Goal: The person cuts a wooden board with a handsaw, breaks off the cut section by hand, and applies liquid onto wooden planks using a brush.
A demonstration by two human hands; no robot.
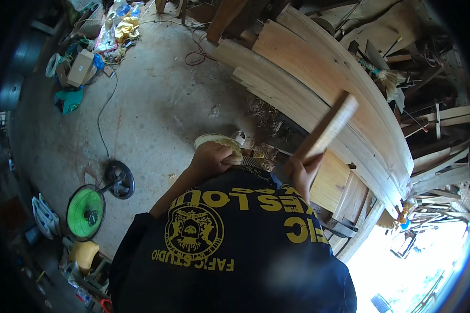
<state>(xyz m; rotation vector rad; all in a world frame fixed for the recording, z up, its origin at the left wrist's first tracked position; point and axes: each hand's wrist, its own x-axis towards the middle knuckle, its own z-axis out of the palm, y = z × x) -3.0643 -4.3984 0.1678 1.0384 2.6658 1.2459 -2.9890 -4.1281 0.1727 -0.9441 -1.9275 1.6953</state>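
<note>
My right hand is closed around a block-like length of wood, raised and tilted up to the right. The wood is slightly blurred by motion. In front of my chest, my left hand closes on a pale, rounded piece whose kind I cannot make out. Just past it is a small white round object. A dark, striped item with a yellowish end lies close to my left fingers, partly hidden by my dark shirt.
Long wooden planks are stacked from ahead to the right, with wood shavings beside them. On the left stand a green fan and, farther off, a cardboard box among litter. A cable crosses the concrete floor.
</note>
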